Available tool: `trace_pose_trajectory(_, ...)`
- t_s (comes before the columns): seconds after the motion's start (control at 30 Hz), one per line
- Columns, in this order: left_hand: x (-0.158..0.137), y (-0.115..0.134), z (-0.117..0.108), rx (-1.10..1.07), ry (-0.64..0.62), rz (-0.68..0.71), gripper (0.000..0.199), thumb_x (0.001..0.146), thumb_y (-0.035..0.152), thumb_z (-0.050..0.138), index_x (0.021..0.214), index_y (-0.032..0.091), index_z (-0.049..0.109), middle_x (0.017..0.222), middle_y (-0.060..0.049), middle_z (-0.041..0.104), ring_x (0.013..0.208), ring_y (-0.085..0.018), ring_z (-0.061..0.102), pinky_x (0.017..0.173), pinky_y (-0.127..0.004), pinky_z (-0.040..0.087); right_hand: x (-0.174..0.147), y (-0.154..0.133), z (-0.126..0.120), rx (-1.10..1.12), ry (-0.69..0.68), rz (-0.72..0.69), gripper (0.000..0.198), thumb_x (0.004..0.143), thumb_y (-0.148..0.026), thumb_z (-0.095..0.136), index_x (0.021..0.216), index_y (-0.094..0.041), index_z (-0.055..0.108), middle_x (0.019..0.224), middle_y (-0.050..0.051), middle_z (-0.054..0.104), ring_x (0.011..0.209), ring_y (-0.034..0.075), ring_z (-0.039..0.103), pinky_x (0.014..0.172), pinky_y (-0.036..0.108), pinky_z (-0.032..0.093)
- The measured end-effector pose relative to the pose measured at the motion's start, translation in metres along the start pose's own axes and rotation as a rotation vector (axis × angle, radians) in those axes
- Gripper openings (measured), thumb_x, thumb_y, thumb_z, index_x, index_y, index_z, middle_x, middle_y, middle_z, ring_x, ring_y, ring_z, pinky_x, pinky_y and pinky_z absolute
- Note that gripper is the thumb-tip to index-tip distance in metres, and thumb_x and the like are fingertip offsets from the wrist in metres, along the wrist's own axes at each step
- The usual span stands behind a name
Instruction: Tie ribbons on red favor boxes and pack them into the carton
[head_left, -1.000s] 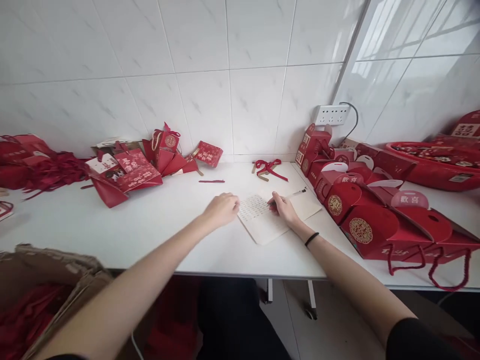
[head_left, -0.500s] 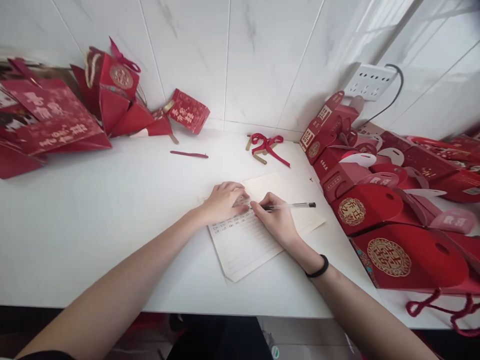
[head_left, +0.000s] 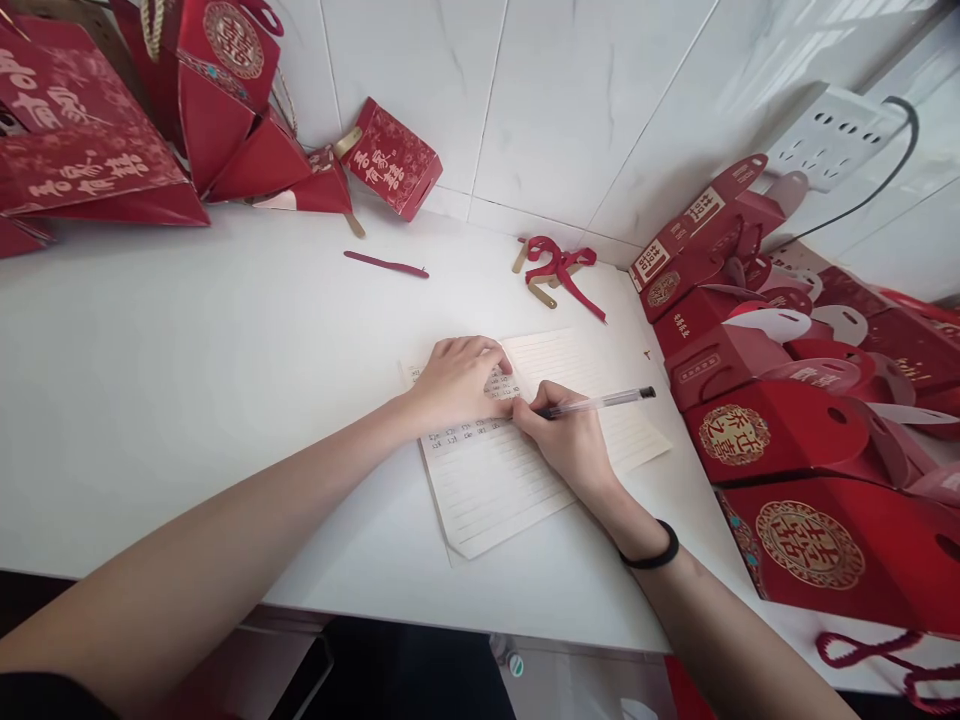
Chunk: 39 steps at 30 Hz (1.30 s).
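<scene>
An open lined notebook [head_left: 495, 490] lies at a slant on the white table, with rows of small handwritten characters on its left page. My left hand [head_left: 461, 378] rests flat over that page, fingers spread and slightly curved, covering some of the writing. In my right hand [head_left: 570, 432] is a clear pen [head_left: 607, 400] with a black end, pinched between thumb and fingers. Its tip is hidden by the fingers, close to the left hand's thumb. A black band [head_left: 651, 547] circles my right wrist.
Red gift boxes [head_left: 810, 545] crowd the right side, below a white power strip [head_left: 836, 135] on the tiled wall. At the back left stand red bags [head_left: 82, 150] and a small red box [head_left: 394, 158]. A red ribbon [head_left: 562, 265] and a dark red strip [head_left: 386, 264] lie behind the notebook.
The camera view has tilted and shifted, so the boxes and wall sit differently in it. Both hands stay on the notebook, the pen still in my right hand.
</scene>
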<state>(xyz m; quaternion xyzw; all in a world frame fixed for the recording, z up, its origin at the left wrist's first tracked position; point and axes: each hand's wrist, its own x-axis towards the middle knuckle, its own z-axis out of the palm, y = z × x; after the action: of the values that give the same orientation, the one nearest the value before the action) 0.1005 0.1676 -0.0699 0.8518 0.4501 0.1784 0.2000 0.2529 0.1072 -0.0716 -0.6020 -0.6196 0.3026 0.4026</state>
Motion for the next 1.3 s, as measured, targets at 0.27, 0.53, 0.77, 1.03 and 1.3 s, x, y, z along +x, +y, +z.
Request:
trace_pose_trajectory(0.27, 0.0, 0.0014, -0.0006, -0.018, 0.0, -0.008, 0.037, 0.071, 0.049, 0.059, 0.097, 0.021, 0.056, 0.12, -0.002, 0.052, 0.119, -0.025, 0.04, 0.102, -0.039, 0.025, 0.0001, -0.0021, -0.0015, 0.006, -0.008, 0.022, 0.032, 0.071, -0.033, 0.056, 0.051, -0.019, 0.034, 0.047, -0.005, 0.033, 0.047, 0.01, 0.029, 0.043, 0.022, 0.023)
trace_pose_trajectory(0.53, -0.0023, 0.0008, -0.001, -0.039, 0.013, 0.005, 0.035, 0.072, 0.049, 0.058, 0.094, 0.022, 0.056, 0.119, -0.001, 0.053, 0.118, -0.024, 0.042, 0.099, -0.039, 0.028, -0.0018, -0.0046, -0.0013, -0.037, 0.034, 0.039, 0.031, 0.071, -0.031, 0.054, 0.051, -0.019, 0.033, 0.047, -0.006, 0.034, 0.046, 0.01, 0.029, 0.044, 0.022, 0.024)
trace_pose_trajectory(0.77, -0.001, 0.0002, -0.0002, -0.034, 0.024, 0.017, 0.037, 0.07, 0.05, 0.06, 0.095, 0.022, 0.056, 0.119, -0.001, 0.054, 0.118, -0.023, 0.042, 0.101, -0.039, 0.026, -0.0014, -0.0027, -0.0017, -0.041, 0.051, 0.008, 0.031, 0.067, -0.027, 0.054, 0.05, -0.019, 0.029, 0.047, -0.007, 0.029, 0.048, 0.009, 0.025, 0.044, 0.022, 0.02)
trace_pose_trajectory(1.03, -0.0009, 0.0014, -0.0013, -0.038, 0.022, 0.012, 0.036, 0.07, 0.048, 0.059, 0.094, 0.022, 0.056, 0.119, -0.002, 0.054, 0.118, -0.023, 0.042, 0.101, -0.04, 0.026, -0.0005, -0.0025, -0.0002, -0.026, 0.072, 0.031, 0.031, 0.069, -0.028, 0.053, 0.051, -0.019, 0.03, 0.048, -0.007, 0.029, 0.048, 0.009, 0.025, 0.043, 0.021, 0.021)
trace_pose_trajectory(1.3, -0.0019, -0.0001, -0.0018, -0.034, 0.015, 0.024, 0.038, 0.069, 0.049, 0.062, 0.095, 0.022, 0.057, 0.119, -0.002, 0.054, 0.118, -0.024, 0.042, 0.101, -0.04, 0.026, 0.004, 0.0001, -0.0072, 0.308, 0.127, 0.128, 0.032, 0.069, -0.028, 0.058, 0.054, -0.02, 0.031, 0.046, -0.006, 0.035, 0.041, 0.007, 0.027, 0.037, 0.019, 0.02)
